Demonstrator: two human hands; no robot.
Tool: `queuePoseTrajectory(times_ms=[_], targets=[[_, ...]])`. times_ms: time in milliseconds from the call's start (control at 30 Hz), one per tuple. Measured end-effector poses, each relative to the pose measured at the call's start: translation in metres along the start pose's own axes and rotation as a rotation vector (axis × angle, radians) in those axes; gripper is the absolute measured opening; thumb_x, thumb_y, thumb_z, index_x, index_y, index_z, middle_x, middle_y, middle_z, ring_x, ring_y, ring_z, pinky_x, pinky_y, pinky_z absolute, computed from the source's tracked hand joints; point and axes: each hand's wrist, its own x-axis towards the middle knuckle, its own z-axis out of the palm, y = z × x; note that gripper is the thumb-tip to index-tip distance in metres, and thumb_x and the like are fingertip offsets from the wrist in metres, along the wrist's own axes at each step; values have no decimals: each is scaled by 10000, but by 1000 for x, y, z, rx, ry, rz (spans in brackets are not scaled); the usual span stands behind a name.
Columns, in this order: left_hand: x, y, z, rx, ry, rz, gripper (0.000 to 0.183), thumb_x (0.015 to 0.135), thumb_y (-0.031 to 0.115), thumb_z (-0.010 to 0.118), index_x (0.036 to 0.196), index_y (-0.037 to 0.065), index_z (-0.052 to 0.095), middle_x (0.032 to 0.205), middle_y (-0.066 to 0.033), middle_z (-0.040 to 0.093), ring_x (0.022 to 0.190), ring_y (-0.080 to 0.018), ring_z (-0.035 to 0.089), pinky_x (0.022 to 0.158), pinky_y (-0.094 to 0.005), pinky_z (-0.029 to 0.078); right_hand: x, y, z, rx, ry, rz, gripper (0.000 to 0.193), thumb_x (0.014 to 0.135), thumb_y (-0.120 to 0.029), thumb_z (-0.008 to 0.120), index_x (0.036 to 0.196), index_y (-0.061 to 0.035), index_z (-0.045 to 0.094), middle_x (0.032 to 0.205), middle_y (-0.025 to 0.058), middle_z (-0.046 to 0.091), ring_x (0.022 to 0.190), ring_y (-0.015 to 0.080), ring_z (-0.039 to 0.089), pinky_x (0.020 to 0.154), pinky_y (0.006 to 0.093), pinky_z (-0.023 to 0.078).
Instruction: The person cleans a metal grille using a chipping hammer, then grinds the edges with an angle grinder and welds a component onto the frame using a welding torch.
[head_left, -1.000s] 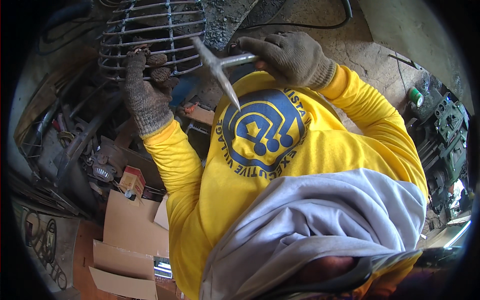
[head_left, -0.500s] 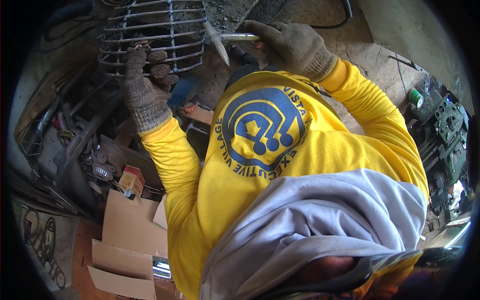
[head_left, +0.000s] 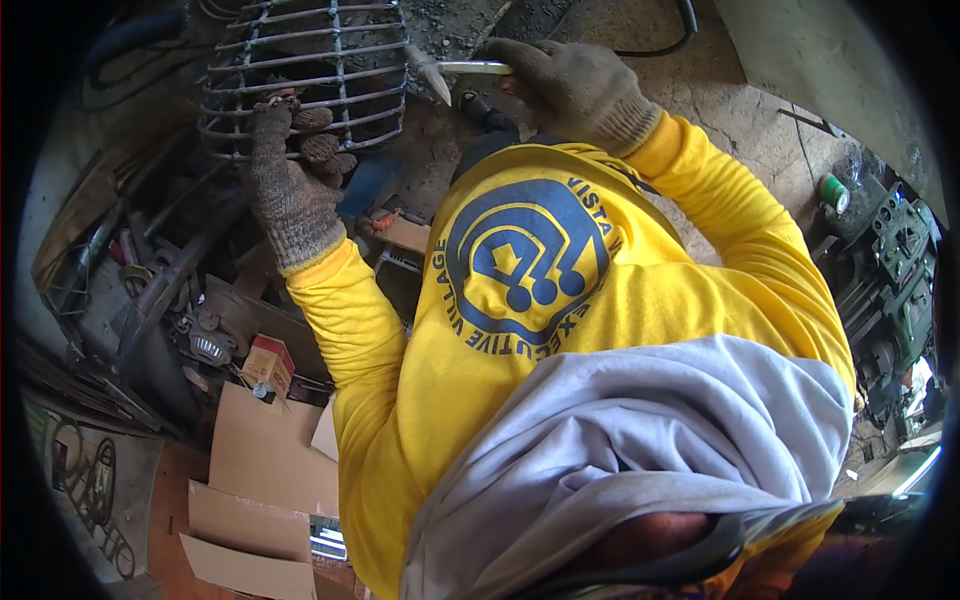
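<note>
A cage-like grille of welded metal rods [head_left: 340,75] fills the upper left of the head view. My left hand [head_left: 295,190], in a brown knitted glove, is closed round the rods along its near edge. In my gloved right hand [head_left: 580,90] is the pale handle of a chipping hammer [head_left: 432,76]. The hammer's pointed head lies beside the right edge of the grille; whether it touches the rods I cannot tell. Both forearms wear yellow sleeves.
Flattened cardboard [head_left: 265,450] lies at lower left, with a small red and tan box [head_left: 268,365] above it. Dark machinery [head_left: 890,270] and a green can [head_left: 833,193] stand at right. A black cable [head_left: 660,50] curves over the floor at the top.
The hammer and my right hand have shifted slightly up and to the left. My left hand keeps its grip on the grille, which sits almost the same.
</note>
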Motion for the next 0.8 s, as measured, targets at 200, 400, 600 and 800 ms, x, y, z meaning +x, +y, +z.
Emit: queuePoseTrajectory(times_ms=[200,400,600,800], targets=[[-2,0,6,19,48,20,297,911,255,616,1168,111,583,802,-63,618,534,-116,483,435,-249,388,-11,-3,-9,59,121,-183,468,842,-271,701,1273,-130,584,899,94,688,696,268,683,563,337,546],[3,-2,-3,14,23,15,282,869,275,656,1103,122,621,823,-90,656,540,-142,540,398,-301,440,-2,7,4,-95,105,-93,461,836,-292,706,1260,-154,588,865,80,677,693,261,685,545,331,543],[9,-6,-9,-14,4,5,276,865,284,658,1084,119,633,810,-98,665,525,-154,552,396,-333,489,-7,-7,-8,288,153,137,358,930,-337,591,1245,-168,574,938,131,681,727,312,682,623,379,547],[-3,-3,7,28,117,50,260,885,270,651,1091,116,619,804,-81,643,504,-118,490,412,-257,387,-11,-18,-18,456,290,164,327,945,-333,575,1208,-140,586,942,130,673,813,334,670,690,408,544]])
